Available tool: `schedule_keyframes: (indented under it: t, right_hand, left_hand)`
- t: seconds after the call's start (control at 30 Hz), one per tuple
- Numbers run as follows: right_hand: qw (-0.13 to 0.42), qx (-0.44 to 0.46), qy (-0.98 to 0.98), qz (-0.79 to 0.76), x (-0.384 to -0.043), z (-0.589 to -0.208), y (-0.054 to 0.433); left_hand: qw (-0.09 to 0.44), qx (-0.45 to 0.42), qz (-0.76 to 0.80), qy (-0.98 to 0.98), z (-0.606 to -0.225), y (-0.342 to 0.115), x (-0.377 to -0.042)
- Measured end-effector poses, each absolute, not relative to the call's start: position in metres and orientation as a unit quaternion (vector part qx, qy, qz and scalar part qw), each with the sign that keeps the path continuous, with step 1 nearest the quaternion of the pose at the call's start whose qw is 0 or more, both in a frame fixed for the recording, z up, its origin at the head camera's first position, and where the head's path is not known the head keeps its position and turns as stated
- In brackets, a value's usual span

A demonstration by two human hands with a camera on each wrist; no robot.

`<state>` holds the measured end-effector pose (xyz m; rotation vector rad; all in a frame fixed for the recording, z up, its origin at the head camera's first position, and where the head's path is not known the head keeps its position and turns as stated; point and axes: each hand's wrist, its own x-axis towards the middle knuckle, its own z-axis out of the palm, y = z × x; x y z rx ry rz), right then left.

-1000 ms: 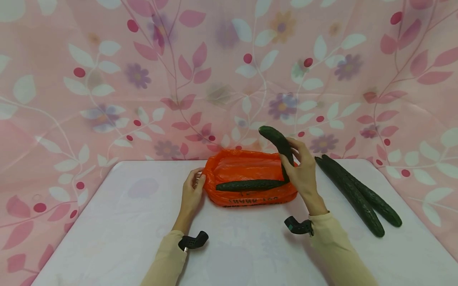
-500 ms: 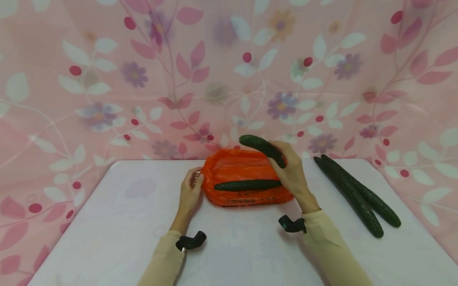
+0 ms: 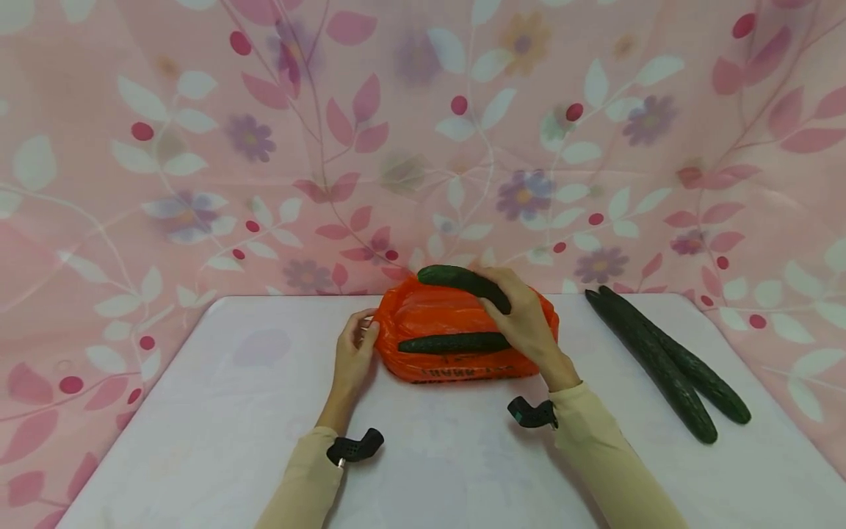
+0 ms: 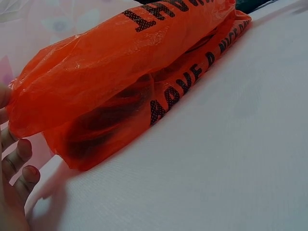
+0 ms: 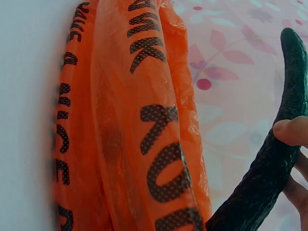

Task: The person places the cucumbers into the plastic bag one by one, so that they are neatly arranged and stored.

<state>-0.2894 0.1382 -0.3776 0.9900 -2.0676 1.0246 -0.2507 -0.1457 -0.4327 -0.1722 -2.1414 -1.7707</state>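
Observation:
My right hand [image 3: 525, 316] grips a curved green cucumber [image 3: 456, 278] above the orange plastic bag [image 3: 429, 316]. In the right wrist view the thumb lies across this cucumber [image 5: 288, 96], which slants up beside the bag [image 5: 130, 144]. A second cucumber [image 3: 456, 342] lies lengthwise in the bag's open mouth, its right end hidden behind the right hand. At the bag's left end, my left hand [image 3: 353, 353] pinches the rim between thumb and fingers. Black lettering and dark shapes inside show through the plastic bag [image 4: 110, 96] in the left wrist view.
Two more cucumbers, one longer [image 3: 651, 364] and one beside it [image 3: 700, 375], lie slanted on the right of the white table [image 3: 198, 426]. A pink floral cloth [image 3: 423, 147] hangs behind the table's back edge.
My right hand has moved left over the bag, and its cucumber has tipped from nearly upright to closer to level. The left hand stays at the bag's left rim.

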Motion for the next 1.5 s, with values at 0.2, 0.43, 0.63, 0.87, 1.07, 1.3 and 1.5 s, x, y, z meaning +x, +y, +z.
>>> schedule_keyframes:
  t: [0.2, 0.43, 0.63, 0.87, 1.07, 1.3, 1.5]
  right_hand:
    - [0.293, 0.368, -0.805, 0.362, -0.291, -0.38, 0.135]
    - [0.258, 0.374, -0.817, 0.355, -0.291, -0.384, 0.13]
    - [0.24, 0.371, -0.825, 0.353, -0.292, -0.388, 0.127]
    - [0.214, 0.377, -0.83, 0.35, -0.292, -0.395, 0.122]
    - [0.192, 0.38, -0.837, 0.343, -0.294, -0.398, 0.118]
    - [0.177, 0.379, -0.842, 0.34, -0.295, -0.401, 0.116]
    - [0.158, 0.367, -0.854, 0.334, -0.296, -0.403, 0.114]
  left_hand:
    - [0.187, -0.068, -0.626, -0.754, -0.433, -0.145, -0.251]
    - [0.188, -0.069, -0.629, -0.751, -0.434, -0.142, -0.252]
    - [0.2, -0.065, -0.641, -0.738, -0.455, -0.146, -0.265]
    - [0.221, -0.077, -0.643, -0.729, -0.463, -0.147, -0.267]
    - [0.244, -0.1, -0.652, -0.711, -0.465, -0.147, -0.267]
    - [0.249, -0.1, -0.647, -0.714, -0.464, -0.148, -0.268]
    - [0.22, -0.071, -0.651, -0.723, -0.461, -0.149, -0.268]
